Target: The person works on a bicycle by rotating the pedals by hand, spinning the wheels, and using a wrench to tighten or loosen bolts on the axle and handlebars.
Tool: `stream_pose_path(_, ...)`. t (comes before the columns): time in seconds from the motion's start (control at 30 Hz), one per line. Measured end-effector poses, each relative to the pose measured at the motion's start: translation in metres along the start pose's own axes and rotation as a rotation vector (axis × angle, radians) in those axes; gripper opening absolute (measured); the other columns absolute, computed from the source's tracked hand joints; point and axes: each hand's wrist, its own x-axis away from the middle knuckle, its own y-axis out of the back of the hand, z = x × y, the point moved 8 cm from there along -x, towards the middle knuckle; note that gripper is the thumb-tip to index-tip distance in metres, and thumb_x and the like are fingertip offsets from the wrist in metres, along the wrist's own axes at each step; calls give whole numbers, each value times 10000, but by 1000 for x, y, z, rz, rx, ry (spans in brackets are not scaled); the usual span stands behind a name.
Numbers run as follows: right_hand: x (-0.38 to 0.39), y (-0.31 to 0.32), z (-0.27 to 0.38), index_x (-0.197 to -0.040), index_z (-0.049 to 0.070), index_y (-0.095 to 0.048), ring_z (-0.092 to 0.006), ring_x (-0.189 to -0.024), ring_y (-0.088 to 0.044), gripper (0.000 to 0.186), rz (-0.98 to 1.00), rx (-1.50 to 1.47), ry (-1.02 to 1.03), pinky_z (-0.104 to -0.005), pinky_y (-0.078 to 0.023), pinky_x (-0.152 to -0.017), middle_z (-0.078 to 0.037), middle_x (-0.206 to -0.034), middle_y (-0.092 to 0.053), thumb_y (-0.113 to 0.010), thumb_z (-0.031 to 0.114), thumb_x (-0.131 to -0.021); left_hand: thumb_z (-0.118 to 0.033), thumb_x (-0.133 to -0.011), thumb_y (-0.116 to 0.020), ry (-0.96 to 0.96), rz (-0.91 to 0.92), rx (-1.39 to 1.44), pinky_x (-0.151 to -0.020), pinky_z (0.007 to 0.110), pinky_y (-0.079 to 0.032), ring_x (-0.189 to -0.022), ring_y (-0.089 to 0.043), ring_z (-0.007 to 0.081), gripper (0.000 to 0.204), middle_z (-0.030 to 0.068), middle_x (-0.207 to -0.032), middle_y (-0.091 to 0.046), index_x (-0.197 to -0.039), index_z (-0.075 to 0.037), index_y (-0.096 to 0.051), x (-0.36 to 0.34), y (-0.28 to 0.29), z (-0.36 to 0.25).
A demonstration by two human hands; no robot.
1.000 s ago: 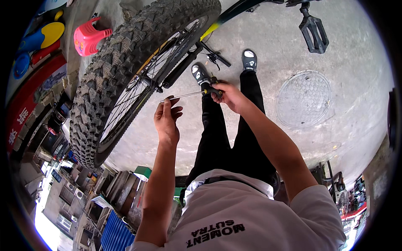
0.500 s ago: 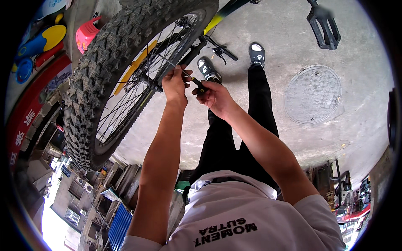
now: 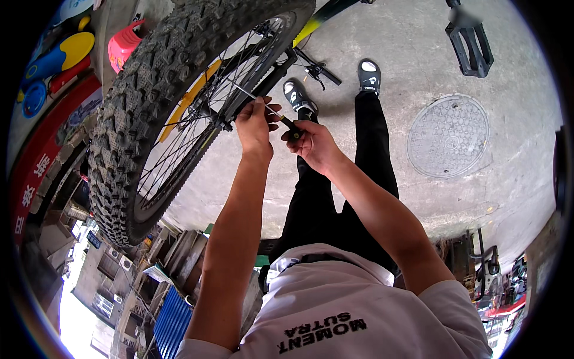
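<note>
A screwdriver (image 3: 288, 124) with a dark handle and a long metal shaft slants between my hands, its shaft pointing up-left toward the wheel. My right hand (image 3: 318, 148) is closed on the handle. Around the shaft curl the fingers of my left hand (image 3: 255, 127), just right of the wheel's hub area. The bicycle wheel (image 3: 122, 140) has a thick knobbly black tyre and dark spokes, and a yellow bar (image 3: 190, 99) shows behind the spokes. Where the shaft's tip ends among the spokes is hard to make out.
A black pedal (image 3: 470, 51) hangs at the upper right above a round manhole cover (image 3: 448, 136) in the concrete floor. Part of the bicycle's handlebar (image 3: 318, 67) shows beyond my left shoe. A pink plastic item (image 3: 124, 45) and colourful toys (image 3: 60, 57) lie at the far left.
Both hands have shifted slightly to the right with the screwdriver, and more of its shaft shows beyond and between them. The pedal at the upper right appears a little lower and further right.
</note>
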Motion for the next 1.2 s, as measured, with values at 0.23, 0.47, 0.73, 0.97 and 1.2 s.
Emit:
stream_pose_path(0.23, -3, -4, -8, -943, 22, -584, -195, -709, -626, 230, -8, -25, -18, -310, -469, -716, -136, -861, -704, -488, 223, -996, -222, -1006, -524, -8, 0, -8, -532, 243, -452, -582, -606, 102, 239, 63, -784, -707, -979, -32, -666, -7, 7, -2)
stream_pose_path(0.47, -5, -12, -16, -972, 41, -592, -220, -722, -650, 234, -12, -178, -79, -329, -494, -690, -139, -847, -700, -473, 239, -1003, -227, -997, -546, 10, -34, 18, -526, 239, -449, -562, -585, 97, 233, 60, -770, -700, -965, -31, -669, -9, 9, -4)
stream_pose_path(0.73, -17, -13, -40, -872, 49, -622, -202, -640, -631, 318, 58, -426, -188, -292, -507, -596, -95, -747, -662, -540, 329, -998, -230, -996, -556, -9, -86, -55, -520, 236, -434, -561, -579, 90, 238, 53, -753, -694, -924, -34, -671, -14, 12, -4)
stream_pose_path(0.97, -18, -7, -17, -931, 98, -600, -121, -626, -627, 212, 32, -72, 0, -242, -480, -564, -41, -781, -664, -656, 301, -961, -261, -985, -586, -15, -66, -80, -546, 249, -432, -602, -582, 95, 243, 42, -793, -701, -918, -39, -658, -6, 9, -3)
stream_pose_path(1.2, 23, -40, 67, -1107, 164, -592, -237, -849, -627, 335, -223, 1499, 1069, -327, -513, -697, -35, -997, -618, -701, 47, -813, -330, -949, -662, 23, 36, -130, -619, 257, -478, -762, -644, 129, 341, 65, -918, -691, -1017, 4, -661, 10, -10, 15)
